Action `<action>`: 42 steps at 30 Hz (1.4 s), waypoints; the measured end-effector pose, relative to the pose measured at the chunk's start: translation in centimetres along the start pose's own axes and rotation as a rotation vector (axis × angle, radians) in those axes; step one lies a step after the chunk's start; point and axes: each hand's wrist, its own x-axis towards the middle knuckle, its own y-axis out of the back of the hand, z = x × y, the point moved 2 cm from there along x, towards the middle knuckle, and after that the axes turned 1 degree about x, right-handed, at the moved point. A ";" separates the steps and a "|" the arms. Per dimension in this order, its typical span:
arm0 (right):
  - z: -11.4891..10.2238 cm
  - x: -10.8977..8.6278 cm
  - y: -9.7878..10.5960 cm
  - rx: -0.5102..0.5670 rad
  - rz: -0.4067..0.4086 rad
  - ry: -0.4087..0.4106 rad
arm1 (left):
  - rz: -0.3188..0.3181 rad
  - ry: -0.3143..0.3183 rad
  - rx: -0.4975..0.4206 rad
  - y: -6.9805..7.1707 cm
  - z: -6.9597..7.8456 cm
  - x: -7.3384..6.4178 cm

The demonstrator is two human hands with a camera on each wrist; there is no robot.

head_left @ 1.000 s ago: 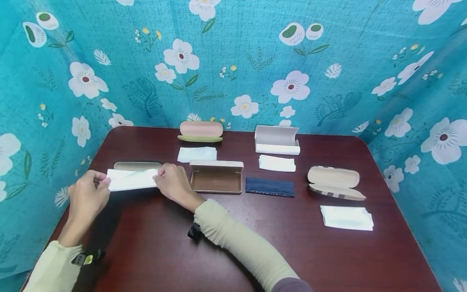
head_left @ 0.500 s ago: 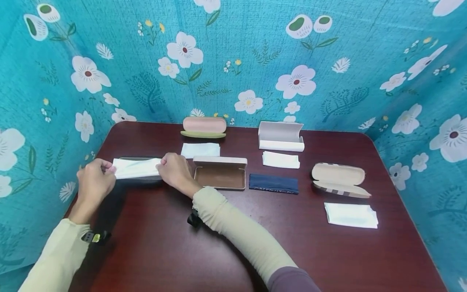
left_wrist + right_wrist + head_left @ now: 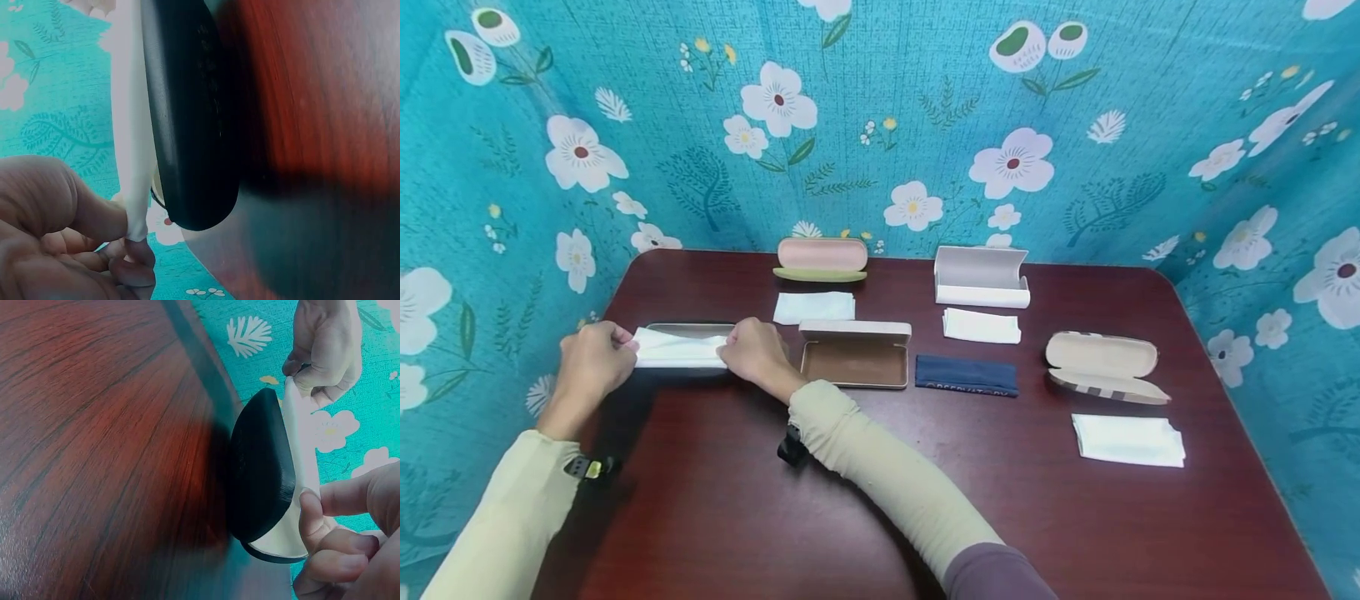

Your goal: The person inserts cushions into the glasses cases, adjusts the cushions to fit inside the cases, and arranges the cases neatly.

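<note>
A folded white cloth point(image 3: 679, 350) is stretched level between my two hands. Its left end is pinched between thumb and fingers of my left hand point(image 3: 593, 360), its right end by my right hand point(image 3: 757, 353). Right at the cloth is an open black glasses case point(image 3: 259, 469) with a pale lining; the cloth lies along the opening, behind the front wall. In the left wrist view, the black shell point(image 3: 190, 119) stands close beside the cloth. From the head view, cloth and hands hide most of the case's inside.
Right of my right hand stands an open brown-lined case point(image 3: 855, 367). Farther back are a green-and-pink case point(image 3: 822, 258) and a white case point(image 3: 981, 279). A striped case point(image 3: 1105, 367) lies at right. Folded white cloths point(image 3: 1129, 440) and a navy cloth point(image 3: 966, 377) lie near them.
Both hands have brought the white cloth down to the black case's opening, still gripping its ends. The cloth now sags slightly along its upper edge. The head view has shifted a little.
</note>
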 end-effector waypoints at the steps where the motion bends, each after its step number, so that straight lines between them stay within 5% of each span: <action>1: 0.0 0.0 -0.1 -0.007 -0.003 -0.007 | -0.006 -0.001 0.007 0.0 0.0 0.1; 21: 0.2 0.4 -1.1 -0.120 -0.010 -0.046 | -0.083 -0.016 0.067 -0.8 -0.4 1.9; 29: 0.3 0.5 -1.7 -0.144 -0.031 -0.063 | -0.030 0.008 0.026 -0.9 -0.2 2.4; 37: 0.3 0.8 -1.8 -0.190 -0.028 -0.025 | -0.198 0.007 0.054 -0.8 -0.3 2.7; 42: 0.3 0.5 -2.2 -0.230 -0.037 -0.024 | -0.222 0.022 0.075 -1.1 -1.0 1.9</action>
